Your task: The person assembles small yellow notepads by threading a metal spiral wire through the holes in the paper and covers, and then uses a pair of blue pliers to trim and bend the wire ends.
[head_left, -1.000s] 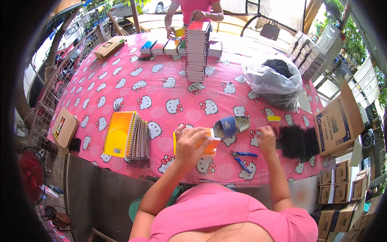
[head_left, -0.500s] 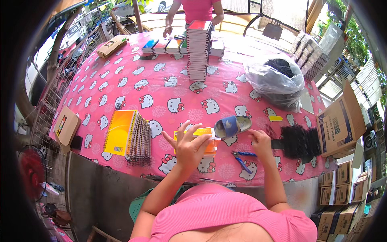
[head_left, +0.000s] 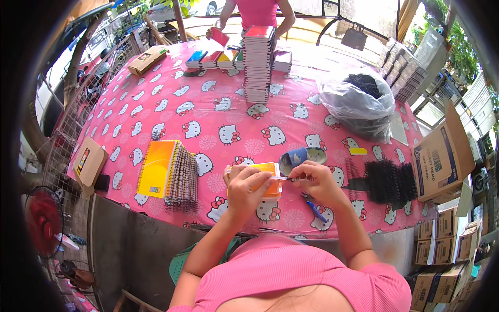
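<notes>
Together, two hands (head_left: 245,188) (head_left: 321,181) at one notepad pile (head_left: 266,167), beside one slipper (head_left: 294,156).

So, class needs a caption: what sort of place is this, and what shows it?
Probably a small, makeshift notebook workshop, partly open to the outdoors. A tall stack of notebooks and a bundle of black coils suggest the workshop; leafy greenery suggests the open air.

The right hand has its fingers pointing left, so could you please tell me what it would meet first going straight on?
Most likely the right edge of the small orange-and-yellow pads under the left hand, though the depth at the fingertips is hard to judge.
</notes>
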A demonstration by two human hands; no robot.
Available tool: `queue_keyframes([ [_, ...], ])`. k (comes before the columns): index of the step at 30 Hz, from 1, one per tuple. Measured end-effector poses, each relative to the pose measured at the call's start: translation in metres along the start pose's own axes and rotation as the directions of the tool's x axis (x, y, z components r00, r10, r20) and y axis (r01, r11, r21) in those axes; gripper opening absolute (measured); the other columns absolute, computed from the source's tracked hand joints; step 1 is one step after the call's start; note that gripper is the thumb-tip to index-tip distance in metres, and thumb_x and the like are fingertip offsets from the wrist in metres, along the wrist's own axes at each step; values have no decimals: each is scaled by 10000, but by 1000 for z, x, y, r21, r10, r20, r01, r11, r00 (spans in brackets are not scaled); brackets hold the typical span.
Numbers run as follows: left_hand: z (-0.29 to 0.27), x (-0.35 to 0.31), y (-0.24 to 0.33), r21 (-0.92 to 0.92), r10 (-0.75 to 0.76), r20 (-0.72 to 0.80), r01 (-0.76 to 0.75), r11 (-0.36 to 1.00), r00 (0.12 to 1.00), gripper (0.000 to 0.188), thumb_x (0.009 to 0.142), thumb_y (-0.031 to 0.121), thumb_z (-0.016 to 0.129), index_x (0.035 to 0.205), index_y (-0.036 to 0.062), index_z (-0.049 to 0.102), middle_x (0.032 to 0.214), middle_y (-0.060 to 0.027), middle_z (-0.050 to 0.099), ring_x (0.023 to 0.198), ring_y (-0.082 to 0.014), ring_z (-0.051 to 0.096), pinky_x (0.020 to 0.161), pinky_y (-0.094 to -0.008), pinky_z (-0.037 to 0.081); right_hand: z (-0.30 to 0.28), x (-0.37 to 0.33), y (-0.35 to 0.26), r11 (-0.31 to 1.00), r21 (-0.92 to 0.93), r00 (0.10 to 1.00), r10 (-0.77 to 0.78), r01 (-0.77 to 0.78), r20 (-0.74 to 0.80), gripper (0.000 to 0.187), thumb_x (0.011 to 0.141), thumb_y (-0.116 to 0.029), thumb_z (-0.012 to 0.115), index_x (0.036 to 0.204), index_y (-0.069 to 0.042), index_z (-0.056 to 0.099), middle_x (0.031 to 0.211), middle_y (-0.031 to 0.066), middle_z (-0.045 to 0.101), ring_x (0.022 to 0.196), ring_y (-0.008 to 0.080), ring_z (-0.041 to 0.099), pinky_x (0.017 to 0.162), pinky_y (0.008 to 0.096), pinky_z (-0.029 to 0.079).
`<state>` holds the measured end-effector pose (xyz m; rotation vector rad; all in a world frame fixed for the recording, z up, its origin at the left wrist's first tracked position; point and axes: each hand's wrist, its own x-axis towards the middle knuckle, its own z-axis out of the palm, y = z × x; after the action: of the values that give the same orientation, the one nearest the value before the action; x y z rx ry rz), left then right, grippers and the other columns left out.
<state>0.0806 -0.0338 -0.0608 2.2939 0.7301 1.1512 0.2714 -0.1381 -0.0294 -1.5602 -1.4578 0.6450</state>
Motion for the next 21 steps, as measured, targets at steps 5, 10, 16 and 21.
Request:
queue_keyframes([
  [5, 2, -1, -2, 10, -25, -19, 25, 1000, 1000, 177, 715, 222, 754, 861, 128, 720, 860, -14, 660, 894, -199, 544, 921, -432, 298, 5, 6, -8, 989, -35, 989, 143, -141, 49, 204, 825, -114, 648, 1015, -54, 603, 836, 63, 581, 696, 179, 572, 632, 310, 465],
  [10, -1, -2, -3, 56, 19, -12, -18, 998, 1000, 206, 671, 171, 780, 856, 106, 718, 864, -25, 667, 852, -191, 553, 856, -358, 349, 18, 1, -21, 938, -341, 997, -76, 68, -10, 187, 872, -220, 603, 967, -62, 574, 848, 104, 575, 778, 288, 605, 657, 390, 480],
  [16, -8, -4, -7, -11, 55, 53, -55, 998, 997, 224, 643, 146, 786, 854, 117, 718, 837, -15, 670, 833, -193, 556, 846, -368, 355, 11, -3, -10, 899, -436, 999, 35, -37, -13, 162, 854, -173, 605, 970, -60, 595, 904, 137, 617, 838, 315, 618, 728, 394, 490],
  [21, -8, -6, -8, -25, 112, 32, -111, 994, 993, 232, 625, 136, 791, 842, 124, 710, 825, -7, 669, 822, -197, 555, 849, -381, 356, -38, -40, 84, 600, -696, 829, 559, -394, 13, 309, 782, -296, 657, 943, -38, 604, 956, 176, 634, 898, 342, 607, 763, 439, 476],
])
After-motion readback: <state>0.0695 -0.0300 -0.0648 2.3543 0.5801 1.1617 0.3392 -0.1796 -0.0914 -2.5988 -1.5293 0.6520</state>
